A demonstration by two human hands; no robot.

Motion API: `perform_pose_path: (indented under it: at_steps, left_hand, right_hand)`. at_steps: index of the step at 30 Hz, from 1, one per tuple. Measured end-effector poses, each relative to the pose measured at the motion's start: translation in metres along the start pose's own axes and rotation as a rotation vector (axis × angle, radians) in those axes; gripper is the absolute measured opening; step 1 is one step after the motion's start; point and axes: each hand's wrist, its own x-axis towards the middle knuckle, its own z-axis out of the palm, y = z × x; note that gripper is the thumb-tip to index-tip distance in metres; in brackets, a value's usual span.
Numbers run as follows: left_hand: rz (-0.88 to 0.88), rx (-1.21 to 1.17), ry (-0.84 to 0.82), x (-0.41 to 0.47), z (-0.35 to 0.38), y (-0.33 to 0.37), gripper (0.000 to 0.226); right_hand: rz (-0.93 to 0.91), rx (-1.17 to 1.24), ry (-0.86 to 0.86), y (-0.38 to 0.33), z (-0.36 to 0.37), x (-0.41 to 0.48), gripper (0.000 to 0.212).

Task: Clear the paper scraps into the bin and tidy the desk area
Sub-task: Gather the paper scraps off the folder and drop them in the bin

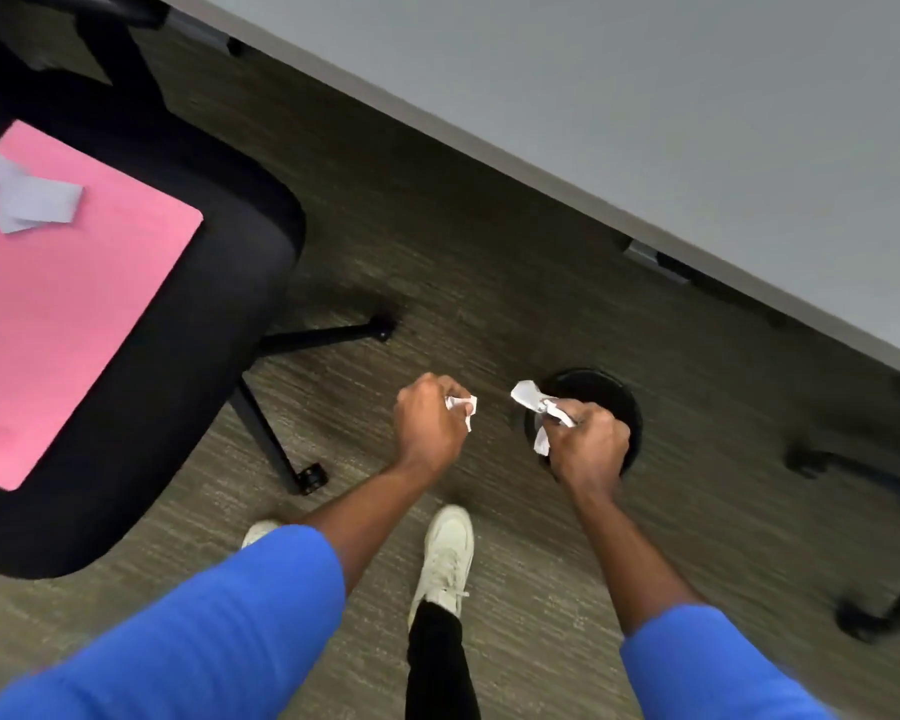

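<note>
My right hand is closed around crumpled white paper scraps and hovers over the round black bin on the carpet. My left hand is closed on a smaller white paper scrap, just left of the bin and not over it. More white paper scraps lie on a pink sheet that rests on the seat of a black office chair at the left.
The grey desk top runs diagonally across the upper right, its edge just beyond the bin. The chair's wheeled legs reach toward my feet. Another chair base sits at the right edge. My white shoe stands on the carpet.
</note>
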Motion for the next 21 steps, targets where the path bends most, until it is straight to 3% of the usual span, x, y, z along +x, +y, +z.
perform_pose_path:
  at_steps: [5,12,17,21]
  left_hand:
    - [0.009,-0.014,-0.144,-0.002,0.086,0.037,0.006]
    - [0.053,0.166,-0.308,0.001,0.175,0.062,0.022]
    - [0.092,0.181,-0.373,0.010,0.209,0.066,0.035]
    - [0.137,0.176,-0.397,0.019,0.219,0.060,0.048]
  right_hand:
    - [0.191,-0.047,0.040,0.062,-0.018,0.026,0.017]
    - [0.378,0.052,-0.018,0.137,-0.020,0.065,0.040]
    - [0.320,0.123,-0.048,0.156,-0.008,0.086,0.027]
    - [0.218,0.021,-0.054,0.158,0.001,0.090,0.037]
